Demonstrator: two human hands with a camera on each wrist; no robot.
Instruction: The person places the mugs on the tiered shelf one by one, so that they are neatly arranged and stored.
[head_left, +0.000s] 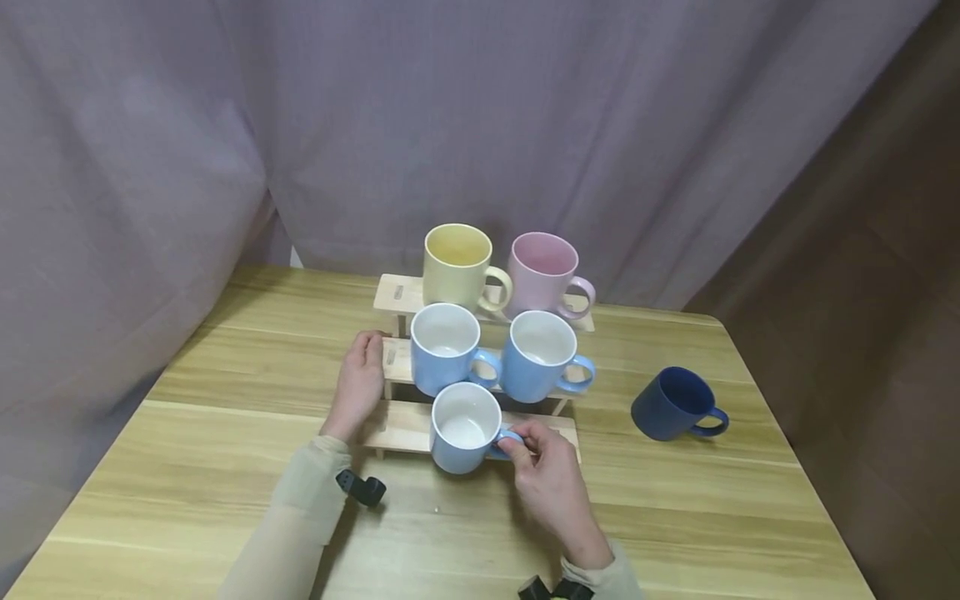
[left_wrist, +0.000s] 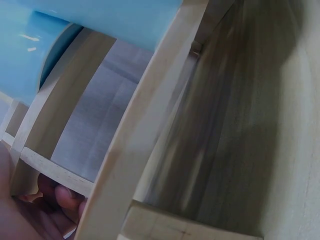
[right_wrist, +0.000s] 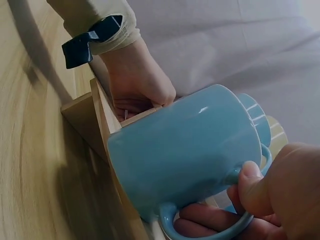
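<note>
A light blue mug (head_left: pixel 453 454) with a white inside is on the front step of a three-step wooden rack (head_left: pixel 397 429). My right hand (head_left: pixel 551 483) pinches its handle between thumb and fingers; the right wrist view shows this mug (right_wrist: pixel 190 140) close up. At the rack's left side, my left hand (head_left: pixel 360 387) grips the end of the middle step. In the left wrist view, its fingers (left_wrist: pixel 65 197) curl round the wooden side piece. Two more light blue mugs (head_left: pixel 435 371) (head_left: pixel 528 379) stand on the middle step, handles to the right.
On the rack's top step stand a yellow mug (head_left: pixel 450 283) and a pink mug (head_left: pixel 534 287). A dark blue mug (head_left: pixel 663 408) is on the wooden table (head_left: pixel 225 467) to the right of the rack. Grey curtains (head_left: pixel 450 125) hang behind the table.
</note>
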